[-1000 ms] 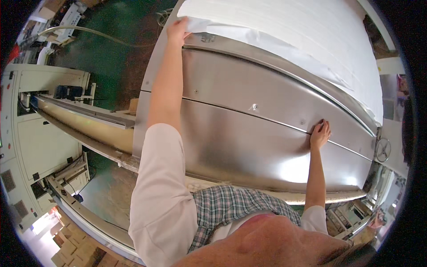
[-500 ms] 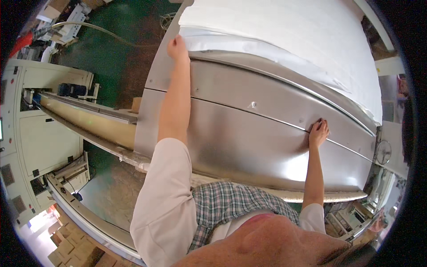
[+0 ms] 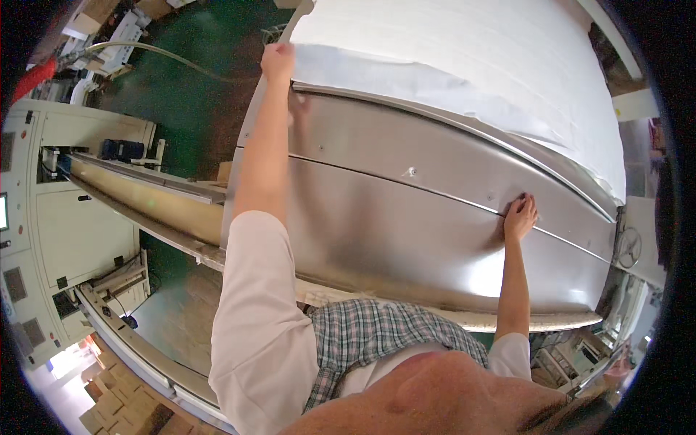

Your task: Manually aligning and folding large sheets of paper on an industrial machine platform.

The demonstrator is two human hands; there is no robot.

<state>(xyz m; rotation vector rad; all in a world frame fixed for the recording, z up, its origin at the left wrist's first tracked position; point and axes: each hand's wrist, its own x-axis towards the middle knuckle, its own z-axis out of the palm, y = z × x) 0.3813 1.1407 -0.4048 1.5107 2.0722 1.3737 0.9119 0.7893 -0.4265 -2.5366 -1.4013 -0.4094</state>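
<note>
A wide white sheet (image 3: 449,43) of thin, soft-looking material lies over the far part of a brushed steel machine cover (image 3: 362,210). My left hand (image 3: 278,61) is closed at the sheet's near left corner, its fingers gripping the edge. Below that hand, a thinner, greyish layer of the sheet hangs toward the steel lip. On the right, my right hand (image 3: 520,216) rests against the steel just above the long seam. Its fingers are curled, and what lies under the fingertips, perhaps something small and dark, does not show clearly.
A cream machine cabinet (image 3: 87,225) stands at left, joined by a long yellowish beam (image 3: 152,196). A hose (image 3: 156,49) with a red end crosses the upper left. Cardboard boxes (image 3: 123,399) are stacked lower left. A handwheel (image 3: 628,248) sits at the right.
My left hand has moved up and slightly left with the sheet's corner, and the sheet's near edge lies flatter. My right hand has stayed in place.
</note>
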